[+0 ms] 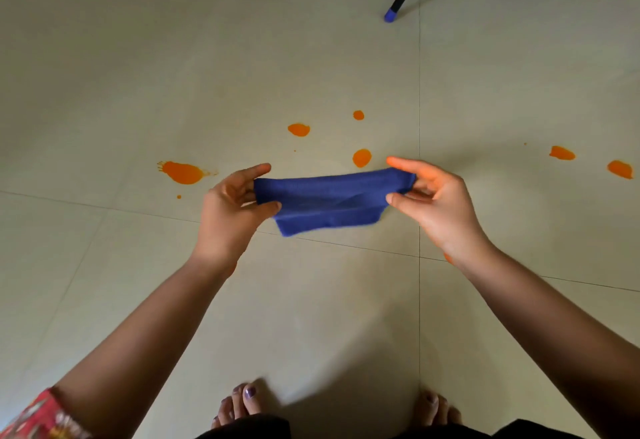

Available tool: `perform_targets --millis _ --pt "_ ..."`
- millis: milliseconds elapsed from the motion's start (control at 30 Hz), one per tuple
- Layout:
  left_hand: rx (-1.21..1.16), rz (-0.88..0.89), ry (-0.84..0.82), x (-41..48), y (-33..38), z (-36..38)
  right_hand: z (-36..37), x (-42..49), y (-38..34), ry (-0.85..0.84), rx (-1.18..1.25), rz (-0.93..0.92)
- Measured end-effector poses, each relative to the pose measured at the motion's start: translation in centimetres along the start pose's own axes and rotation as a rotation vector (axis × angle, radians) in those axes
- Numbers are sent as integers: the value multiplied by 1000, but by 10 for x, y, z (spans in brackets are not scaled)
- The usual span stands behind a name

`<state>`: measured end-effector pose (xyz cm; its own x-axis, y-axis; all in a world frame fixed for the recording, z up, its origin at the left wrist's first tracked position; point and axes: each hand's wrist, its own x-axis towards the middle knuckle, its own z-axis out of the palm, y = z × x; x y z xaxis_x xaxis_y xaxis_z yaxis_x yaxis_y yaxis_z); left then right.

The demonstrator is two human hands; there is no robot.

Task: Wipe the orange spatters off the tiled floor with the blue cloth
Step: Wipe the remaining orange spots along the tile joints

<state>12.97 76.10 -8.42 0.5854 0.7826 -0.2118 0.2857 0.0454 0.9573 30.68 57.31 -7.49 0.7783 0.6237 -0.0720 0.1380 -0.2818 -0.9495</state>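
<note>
In the head view, the left hand (231, 211) and the right hand (431, 198) each have a grip clamped on one end of the folded blue cloth (329, 201), held stretched in the air above the tiled floor (311, 58), its long axis running left to right. The orange spatters (362, 157) lie on the floor beyond and to both sides, none wiped yet. The nearest spot sits just past the cloth's far edge, closer to the right hand. No containers are visible.

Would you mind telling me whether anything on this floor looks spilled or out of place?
Yes: wet-looking orange spatters dot the pale tiled floor, scattered left to right beyond the folded blue cloth, which both hands hold above the floor. None looks wiped yet.
</note>
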Motion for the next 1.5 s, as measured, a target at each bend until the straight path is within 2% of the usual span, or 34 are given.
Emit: perform_targets --millis 100,200,267,333,367,433,467,600,633,700,733,800,867,900,967,1067,1200,1267,1333,1433,1500 --pt "227 256 137 3 13 0 -2 10 -2 163 -331 -319" --pt "372 543 213 -4 12 -8 -3 2 -5 234 -445 -447" --pt "440 618 139 -14 -1 -13 -5 -9 4 182 -588 -465" --pt "333 526 -119 -29 -19 -17 -11 -18 19 -75 -612 -416" --pt "254 432 -232 -37 -28 -18 -14 -22 25 -238 -573 -324" --pt "222 252 -333 -46 -45 -18 -19 -28 36 -499 -497 -35" --pt "258 185 -342 -48 -54 -17 -18 -29 46 -557 -485 61" --pt "303 10 -250 -31 -80 -11 -7 -17 72 -462 -433 150" --pt "334 -31 -232 -23 -85 -8 -3 -11 77 -466 -496 165" --pt "588 -53 -227 -12 -94 -2 8 -3 87 -488 -863 40" --pt "708 -8 -203 -11 -99 0 15 -5 91 -453 -995 -117" --pt "809 238 -170 -19 -104 2 29 -17 99 -482 -981 -400" --pt "909 485 -308 -32 -119 -2 40 -37 119 -660 -1013 -481" --pt "1005 570 -397 -39 -129 -5 42 -48 130 -754 -1086 -480" --pt "1130 663 -496 -47 -149 -9 41 -58 146 -820 -1168 -519" --pt "1011 710 -401 -42 -148 -7 43 -51 143 -726 -1120 -600" --pt "729 548 -219 -14 -112 -12 51 -23 107 -556 -740 -380" --pt "571 430 -127 4 -93 -18 54 -4 86 -507 -654 -300" --pt "489 395 -14 20 -72 -26 61 16 59 -473 -623 -344" --pt "485 525 132 40 -46 -45 83 36 20 -418 -701 -530" --pt "525 632 140 47 -46 -66 99 37 8 -467 -761 -681"
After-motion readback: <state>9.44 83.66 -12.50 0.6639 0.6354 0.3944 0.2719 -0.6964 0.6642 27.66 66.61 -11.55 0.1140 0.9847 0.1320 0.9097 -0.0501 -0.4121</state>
